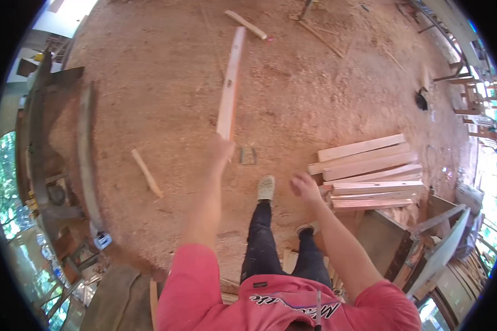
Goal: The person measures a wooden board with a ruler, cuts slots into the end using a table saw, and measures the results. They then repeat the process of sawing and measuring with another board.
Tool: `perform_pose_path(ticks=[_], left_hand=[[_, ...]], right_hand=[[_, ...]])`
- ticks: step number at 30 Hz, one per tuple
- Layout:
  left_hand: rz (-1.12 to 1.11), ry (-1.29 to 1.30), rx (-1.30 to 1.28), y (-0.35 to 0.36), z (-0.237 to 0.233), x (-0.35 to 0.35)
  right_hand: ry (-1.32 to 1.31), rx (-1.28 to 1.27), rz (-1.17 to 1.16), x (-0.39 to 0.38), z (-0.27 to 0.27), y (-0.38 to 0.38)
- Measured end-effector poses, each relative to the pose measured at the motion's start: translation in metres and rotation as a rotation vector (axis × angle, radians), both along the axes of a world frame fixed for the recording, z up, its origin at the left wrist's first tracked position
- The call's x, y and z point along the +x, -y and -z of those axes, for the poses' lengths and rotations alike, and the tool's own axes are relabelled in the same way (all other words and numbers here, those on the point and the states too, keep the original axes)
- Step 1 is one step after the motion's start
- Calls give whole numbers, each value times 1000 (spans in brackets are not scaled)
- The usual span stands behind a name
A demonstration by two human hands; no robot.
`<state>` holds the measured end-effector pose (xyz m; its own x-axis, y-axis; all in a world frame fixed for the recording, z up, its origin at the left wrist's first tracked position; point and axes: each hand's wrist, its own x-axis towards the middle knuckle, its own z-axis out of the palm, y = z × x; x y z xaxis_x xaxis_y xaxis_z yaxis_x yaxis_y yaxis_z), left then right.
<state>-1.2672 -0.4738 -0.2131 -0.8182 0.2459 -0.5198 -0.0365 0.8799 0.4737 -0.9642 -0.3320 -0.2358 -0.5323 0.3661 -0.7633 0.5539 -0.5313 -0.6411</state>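
Observation:
My left hand [221, 148] is closed round the near end of a long, pale wooden plank [226, 110]. The plank points forward, away from my body, with a small dark mark partway along it. My right hand [305, 186] has its fingers curled in and shows nothing in them. It is just left of a stack of pale planks [370, 165], apart from them as far as I can tell. Between my hands, a small rectangular object [248, 155] lies on the ground.
Wood shavings cover the brown ground [165, 110]. A short stick [147, 174] lies on the left, another wood piece [246, 25] farther ahead. A long beam [87, 154] runs along the left side. A dark object [421, 99] sits at right. My shoe [266, 188] is below the plank.

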Motion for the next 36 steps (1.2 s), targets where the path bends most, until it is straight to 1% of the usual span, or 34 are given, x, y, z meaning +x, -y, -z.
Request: perform_pose_path(ticks=[1, 2, 3, 4, 5, 6, 7, 9, 10, 12, 13, 14, 15, 16, 17, 18, 19, 20, 21, 22, 23, 24, 25, 26, 27, 28, 30, 31, 33, 34, 36], left_hand=[[30, -48, -16, -13, 26, -15], [9, -25, -10, -25, 41, -27], [-8, -3, -9, -30, 55, -32], [-3, 20, 2, -29, 70, -31], [28, 7, -22, -24, 84, -27], [60, -12, -55, -14, 95, -25], [69, -10, -57, -3, 111, -25], [104, -25, -129, 16, 148, -16], [113, -15, -137, 17, 148, -11], [99, -39, -175, 18, 137, -3], [99, -36, -176, 18, 137, -1], [121, -51, -158, 15, 138, -1], [147, -65, -141, 15, 140, -1], [151, -63, -140, 19, 154, 3], [72, -59, -23, 26, 180, 9], [-9, -54, 99, 28, 195, 16], [-5, -50, 109, 28, 194, 24], [-35, 35, 80, 28, 189, 31], [-59, 120, 57, 20, 186, 35], [-50, 126, 77, 7, 184, 38], [29, -18, -13, 0, 182, 44], [100, -160, -111, -2, 178, 48], [93, -155, -110, -5, 175, 45], [58, -135, -107, -9, 174, 36], [24, -116, -105, -14, 174, 29], [21, -113, -107, -14, 183, 20], [15, -76, 19, 2, 203, 9], [9, -80, 8, 8, 198, 7], [16, 213, 16, 17, 184, 5], [65, 140, -6, 24, 171, 21], [126, 82, -75, 66, 163, 56]], right_hand=[[91, 60, -82, 52, 23, -2], [257, 257, -172, 103, 24, 3], [346, 379, -315, 176, 48, 7], [464, 430, -254, 225, 31, 22], [524, 474, -307, 285, 28, 36], [760, 333, -397, 298, -15, 41], [439, 800, -737, 405, 27, 63], [1079, 87, -241, 401, -26, 87], [1088, 74, -239, 402, -33, 98], [1098, -55, -168, 405, -42, 116], [1104, -119, -105, 368, -58, 115], [1104, -118, -103, 360, -49, 121], [977, -19, -148, 353, -38, 128], [849, 80, -191, 345, -32, 134], [853, 82, -185, 334, -25, 138], [797, 15, -101, 319, -18, 136], [738, -49, -17, 302, -13, 132], [742, -42, -7, 281, -16, 129], [729, -119, 44, 257, -25, 125], [713, -190, 93, 247, -29, 119], [720, -181, 103, 250, -27, 119], [733, -175, 53, 256, -25, 120], [741, -168, -2, 259, -24, 118], [744, -166, -9, 266, -24, 117], [747, -177, 46, 274, -26, 115], [749, -188, 103, 281, -27, 112], [780, -200, 113, 297, -29, 106], [801, -197, 124, 299, -30, 100], [820, -191, 103, 301, -32, 95], [840, -175, 92, 298, -33, 94], [773, -177, 117, 282, -34, 93]])
